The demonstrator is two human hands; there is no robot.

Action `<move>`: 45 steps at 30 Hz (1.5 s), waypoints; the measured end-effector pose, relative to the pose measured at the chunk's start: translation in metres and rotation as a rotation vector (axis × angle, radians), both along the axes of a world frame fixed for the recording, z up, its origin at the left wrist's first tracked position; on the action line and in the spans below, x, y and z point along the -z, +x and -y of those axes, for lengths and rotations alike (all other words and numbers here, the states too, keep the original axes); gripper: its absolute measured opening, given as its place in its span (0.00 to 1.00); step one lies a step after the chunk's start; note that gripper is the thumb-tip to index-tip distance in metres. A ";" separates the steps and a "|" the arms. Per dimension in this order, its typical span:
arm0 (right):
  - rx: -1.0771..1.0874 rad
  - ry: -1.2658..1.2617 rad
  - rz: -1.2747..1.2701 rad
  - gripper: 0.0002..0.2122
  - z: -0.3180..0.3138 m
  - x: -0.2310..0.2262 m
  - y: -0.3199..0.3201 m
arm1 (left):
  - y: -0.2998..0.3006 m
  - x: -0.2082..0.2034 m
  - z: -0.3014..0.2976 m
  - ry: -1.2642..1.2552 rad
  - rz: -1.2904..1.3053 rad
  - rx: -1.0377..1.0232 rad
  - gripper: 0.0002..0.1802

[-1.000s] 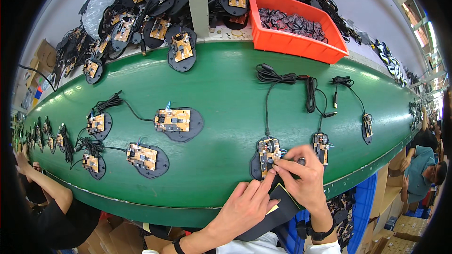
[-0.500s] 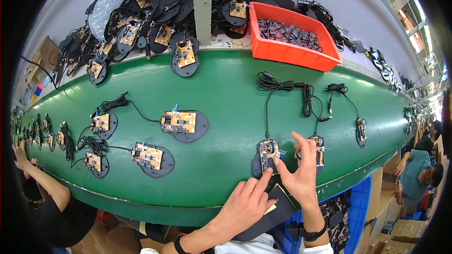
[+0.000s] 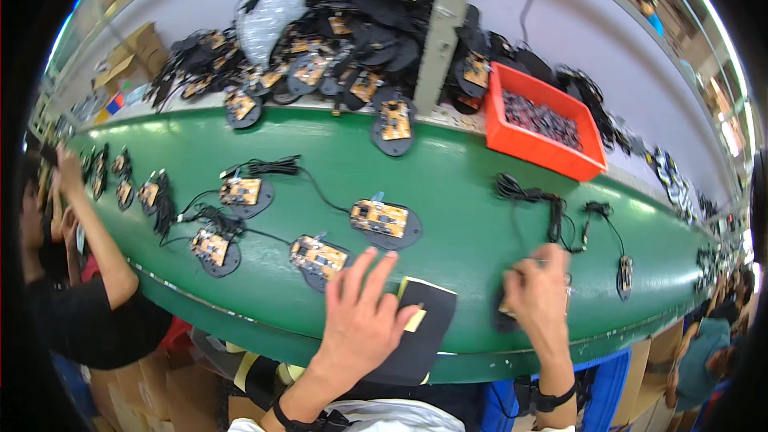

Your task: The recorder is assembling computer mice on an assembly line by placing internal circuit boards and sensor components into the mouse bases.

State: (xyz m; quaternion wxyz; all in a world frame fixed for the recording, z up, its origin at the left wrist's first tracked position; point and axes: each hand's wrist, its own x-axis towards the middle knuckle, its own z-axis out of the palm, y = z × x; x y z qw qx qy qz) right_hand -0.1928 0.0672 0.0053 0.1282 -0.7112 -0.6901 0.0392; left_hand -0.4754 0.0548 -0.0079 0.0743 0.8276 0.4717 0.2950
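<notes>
My left hand [image 3: 362, 310] lies flat with fingers spread on a black pad [image 3: 416, 328] at the near edge of the green conveyor belt [image 3: 448, 184], just beside a black mouse base with a circuit board [image 3: 320, 258]. My right hand [image 3: 538, 292] is closed over another mouse base with a board [image 3: 506, 314], mostly hidden under it. A further base with a board [image 3: 386, 220] lies past my left hand. A black cable bundle [image 3: 552, 208] and a small part on a wire [image 3: 624, 274] lie beyond my right hand.
An orange bin [image 3: 544, 124] of dark parts stands at the belt's far side, by a heap of mouse bases and cables [image 3: 344, 48]. More bases with boards [image 3: 212, 246] lie along the belt to the left. Another person's arm [image 3: 96, 232] reaches in at far left.
My left hand has moved left off the base and spread flat on the black pad. My right hand has closed over the base. The view has shifted, so the belt's contents appear further right.
</notes>
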 end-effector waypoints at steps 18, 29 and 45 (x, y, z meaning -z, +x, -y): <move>-0.254 -0.071 0.235 0.24 -0.046 -0.007 -0.077 | -0.049 0.009 0.010 -0.128 0.137 0.150 0.15; -0.180 -0.125 -0.971 0.13 0.005 -0.004 0.015 | 0.003 0.001 -0.013 -0.227 0.114 0.260 0.15; -0.603 -0.167 -0.434 0.26 -0.027 -0.010 0.022 | 0.053 0.001 0.022 -0.629 0.614 0.769 0.18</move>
